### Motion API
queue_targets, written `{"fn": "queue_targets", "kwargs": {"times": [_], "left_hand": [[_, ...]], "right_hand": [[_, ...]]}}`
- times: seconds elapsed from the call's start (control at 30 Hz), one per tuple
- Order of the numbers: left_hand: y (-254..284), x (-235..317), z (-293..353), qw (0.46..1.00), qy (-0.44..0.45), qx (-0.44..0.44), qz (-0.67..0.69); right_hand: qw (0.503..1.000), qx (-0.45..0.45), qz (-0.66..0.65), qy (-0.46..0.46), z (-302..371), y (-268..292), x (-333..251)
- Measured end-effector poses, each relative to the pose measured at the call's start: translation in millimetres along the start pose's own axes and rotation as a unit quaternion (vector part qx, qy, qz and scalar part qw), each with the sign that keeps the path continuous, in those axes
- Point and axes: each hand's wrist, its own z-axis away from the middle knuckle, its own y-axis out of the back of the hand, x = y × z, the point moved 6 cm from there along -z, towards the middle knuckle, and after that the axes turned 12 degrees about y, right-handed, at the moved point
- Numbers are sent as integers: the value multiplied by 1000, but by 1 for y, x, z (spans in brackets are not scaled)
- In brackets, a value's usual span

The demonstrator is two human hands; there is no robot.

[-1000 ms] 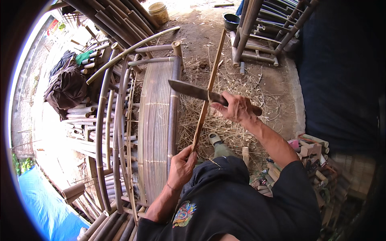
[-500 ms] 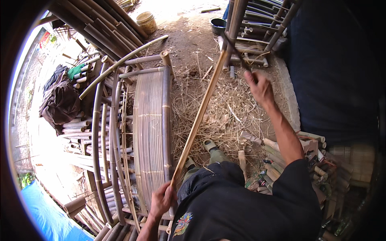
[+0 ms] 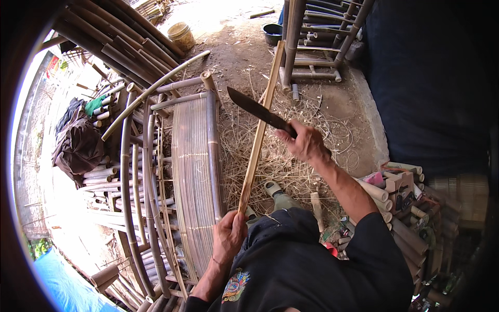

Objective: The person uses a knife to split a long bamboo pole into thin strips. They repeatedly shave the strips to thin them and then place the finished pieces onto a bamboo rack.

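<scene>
The left hand [image 3: 228,236] held the near end of a long bamboo strip [image 3: 258,130], its grip wrapped tight around the strip just in front of the person's dark shirt. From that grip the strip ran up and away, tilting slightly right, its far end reaching the foot of an upright bamboo frame [image 3: 312,41] across the dirt yard. Its long axis lay almost straight away from the body.

The right hand [image 3: 306,143] was closed round the handle of a broad dark machete [image 3: 257,110]. The blade pointed up and left from that grip and crossed the strip about midway along its length, resting against or just over it; I could not tell whether the edge bit into the bamboo.

Beneath the strip lay a litter of pale shavings [image 3: 280,161] on the ground. Just left of it stood a curved piece of slatted bamboo furniture [image 3: 195,171].

At the far left edge a small red sign [image 3: 52,63] showed, too small to make out further. At lower right a stack of short cut bamboo pieces [image 3: 400,208] held a pink, box-like item [image 3: 375,179], blurred. A tan bucket [image 3: 181,35] stood at the top, a dark tub [image 3: 272,33] to its right, and a blue tarp [image 3: 62,281] lay at lower left.
</scene>
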Motion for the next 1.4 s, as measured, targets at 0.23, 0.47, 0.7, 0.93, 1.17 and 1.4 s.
{"fn": "queue_targets", "kwargs": {"times": [0.23,0.47,0.7,0.93,1.17,1.4], "left_hand": [[32,-39,43,999,4,-35,-32],[55,-91,68,984,73,-134,89],[13,-31,2,997,43,-53,-31],[1,-22,5,925,91,-284,233],[21,-40,10,954,100,-147,242],[16,15,-28,998,-32,62,-2]], "right_hand": [[996,61,72,4,-15,42,48],[971,174,-100,-131,-23,76,119],[755,179,-625,-85,-5,-21,-23],[770,248,-572,-136,-47,-4,-17],[998,7,-66,11,-45,-3,-20],[942,18,-25,334,33,-50,-126]]}}
